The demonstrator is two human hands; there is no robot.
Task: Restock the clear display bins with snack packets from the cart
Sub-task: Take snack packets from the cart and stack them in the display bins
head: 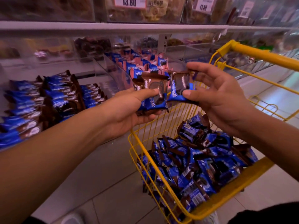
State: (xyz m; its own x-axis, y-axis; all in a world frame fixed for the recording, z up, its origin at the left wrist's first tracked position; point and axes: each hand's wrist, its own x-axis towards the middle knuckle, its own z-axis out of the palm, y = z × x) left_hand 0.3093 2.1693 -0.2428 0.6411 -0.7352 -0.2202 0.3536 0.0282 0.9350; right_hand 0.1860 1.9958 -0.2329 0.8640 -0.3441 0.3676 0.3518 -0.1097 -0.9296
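Observation:
My left hand (129, 109) grips a small stack of blue-and-brown snack packets (153, 94), thumb pressed on top. Beside it, my right hand (215, 94) pinches one more blue-and-brown packet (179, 88) between thumb and fingers. Both hands hover above the far corner of the yellow wire cart (178, 206), which holds a loose heap of the same packets (199, 160). At the left, the clear display bin (116, 73) holds neat rows of matching packets (42, 101). The bin behind the hands holds blue-and-pink packets (145, 65).
A yellow cart handle (265, 55) rises at the right. Upper shelf bins carry price tags reading 13.80 (129, 2). More clear bins with dark snacks line the shelf behind. Light floor tiles (100, 183) lie between the cart and the shelf.

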